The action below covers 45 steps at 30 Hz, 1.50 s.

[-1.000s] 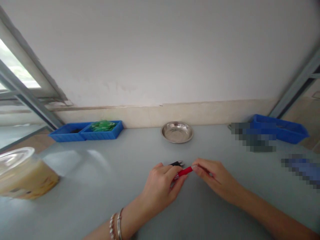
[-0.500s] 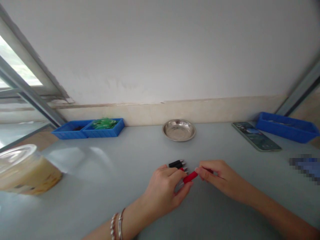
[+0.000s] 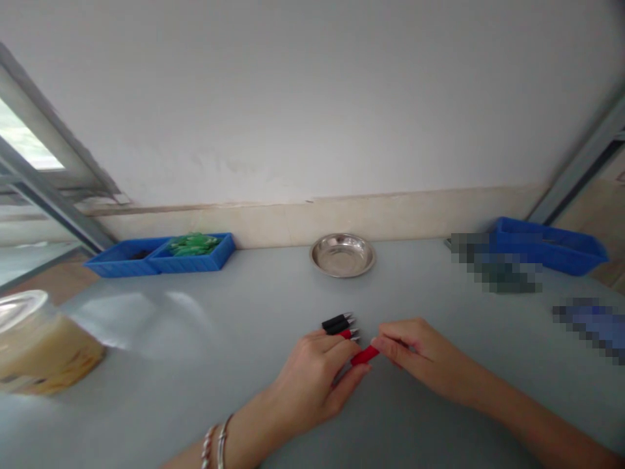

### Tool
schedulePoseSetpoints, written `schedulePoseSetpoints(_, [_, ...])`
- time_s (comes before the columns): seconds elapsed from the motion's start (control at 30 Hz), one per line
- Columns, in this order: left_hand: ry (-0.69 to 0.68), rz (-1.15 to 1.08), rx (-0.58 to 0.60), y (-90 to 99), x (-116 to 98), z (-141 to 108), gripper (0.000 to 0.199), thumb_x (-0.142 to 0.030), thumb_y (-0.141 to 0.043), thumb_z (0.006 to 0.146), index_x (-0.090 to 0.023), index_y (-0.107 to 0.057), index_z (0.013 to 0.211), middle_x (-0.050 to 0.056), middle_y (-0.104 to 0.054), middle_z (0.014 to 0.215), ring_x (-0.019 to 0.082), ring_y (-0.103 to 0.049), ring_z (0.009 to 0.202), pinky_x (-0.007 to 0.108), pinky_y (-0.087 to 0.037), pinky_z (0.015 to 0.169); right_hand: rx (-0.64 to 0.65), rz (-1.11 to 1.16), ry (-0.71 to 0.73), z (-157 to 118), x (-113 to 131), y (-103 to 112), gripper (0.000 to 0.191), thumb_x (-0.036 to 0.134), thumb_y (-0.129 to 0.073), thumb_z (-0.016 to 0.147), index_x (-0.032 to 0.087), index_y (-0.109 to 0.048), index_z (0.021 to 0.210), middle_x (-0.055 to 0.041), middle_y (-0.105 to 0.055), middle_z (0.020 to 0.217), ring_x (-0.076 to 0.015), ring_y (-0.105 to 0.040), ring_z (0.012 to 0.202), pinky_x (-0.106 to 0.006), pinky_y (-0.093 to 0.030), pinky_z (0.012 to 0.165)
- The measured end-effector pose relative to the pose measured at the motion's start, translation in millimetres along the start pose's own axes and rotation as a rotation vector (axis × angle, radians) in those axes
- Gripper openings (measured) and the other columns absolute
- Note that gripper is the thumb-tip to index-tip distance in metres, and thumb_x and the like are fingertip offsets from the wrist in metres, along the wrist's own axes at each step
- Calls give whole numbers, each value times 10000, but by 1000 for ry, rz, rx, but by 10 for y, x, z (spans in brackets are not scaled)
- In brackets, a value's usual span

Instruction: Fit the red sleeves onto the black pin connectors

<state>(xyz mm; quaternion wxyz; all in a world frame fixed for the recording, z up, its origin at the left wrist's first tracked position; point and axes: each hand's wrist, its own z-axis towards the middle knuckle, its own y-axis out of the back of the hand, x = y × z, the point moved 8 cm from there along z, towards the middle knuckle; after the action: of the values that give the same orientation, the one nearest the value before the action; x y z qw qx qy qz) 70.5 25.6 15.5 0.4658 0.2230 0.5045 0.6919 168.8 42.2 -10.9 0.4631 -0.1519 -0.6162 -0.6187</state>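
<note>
A slim red pen point(image 3: 364, 355), held at the near middle of the scene, slants with its right end farther away; only its midsection shows clearly.

Grey tabletop point(image 3: 205, 365) with pens point(image 3: 336, 326), metal dish point(image 3: 342, 257), blue trays point(image 3: 193, 264), lidded tub point(image 3: 46, 355).

Two black pens point(image 3: 334, 321), three trays point(image 3: 191, 264)

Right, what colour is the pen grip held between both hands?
Red; the pen grip shows in the head view.
</note>
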Motion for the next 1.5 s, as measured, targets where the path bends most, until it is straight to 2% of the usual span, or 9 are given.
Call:
schedulePoseSetpoints(0.2, [-15,-7,-12,1,-13,-8,185,-245,-409,895,-158,-573,887,40,-621,762,148,-557,674,254,-431,625,-14,-8,5,-19,47,49,373,366,-344,887,171,-365,569,34,-408,546,-87,-369,539,-220,-242,514])
schedulePoseSetpoints(0.33, [48,23,-62,46,38,0,215,-268,-400,894,-159,-584,915,49,-582,769,149,-535,671,253,-444,601,-20,-21,35,-37,100,93,302,333,-348,888,174,-429,645,23,-465,595,-98,-421,582,-214,-296,551])
schedulePoseSetpoints(0.47, [131,-6,-48,43,100,11,237,-271,-385,896,-157,-593,914,59,-546,810,138,-520,676,249,-457,602,-32,-29,24,-40,86,109,265,364,-360,890,179,-517,785,11,-531,662,-108,-473,625,-214,-329,580])
schedulePoseSetpoints(0.57, [161,-45,-43,33,117,10,224,-270,-399,891,-156,-591,913,62,-540,835,136,-522,692,252,-464,621,-56,-66,7,-32,49,98,337,417,-353,889,173,-495,705,16,-514,623,-102,-460,589,-215,-308,553])
schedulePoseSetpoints(0.7, [159,-77,-21,8,113,1,216,-256,-404,889,-149,-589,921,63,-557,849,145,-537,727,266,-472,656,-99,-115,-13,-22,14,93,403,407,-299,905,174,-361,582,24,-441,550,-93,-403,532,-221,-273,524])
schedulePoseSetpoints(0.87, [177,-72,18,-11,130,1,252,-251,-366,904,-152,-593,947,63,-555,829,149,-533,724,269,-466,657,-98,-95,34,-34,71,107,274,335,-337,896,181,-456,704,11,-507,636,-110,-471,615,-223,-324,580])
schedulePoseSetpoints(0.97, [185,-82,20,-10,137,9,260,-251,-355,908,-151,-591,953,65,-553,827,148,-526,714,266,-459,644,-122,-66,21,-44,73,142,215,357,-377,881,188,-484,800,13,-525,661,-115,-483,633,-223,-334,591])
schedulePoseSetpoints(1.2, [150,-79,24,-10,99,14,240,-256,-399,886,-139,-604,929,73,-555,827,155,-527,730,268,-463,649,-121,-47,-30,-30,4,113,388,434,-330,888,173,-408,611,20,-465,578,-99,-425,564,-226,-287,542])
schedulePoseSetpoints(1.5, [167,-71,21,-14,126,5,259,-264,-369,900,-143,-599,905,66,-543,800,149,-511,702,262,-447,625,-99,65,-32,-17,-15,119,192,310,-420,852,184,-477,718,26,-500,594,-102,-459,588,-214,-324,556])
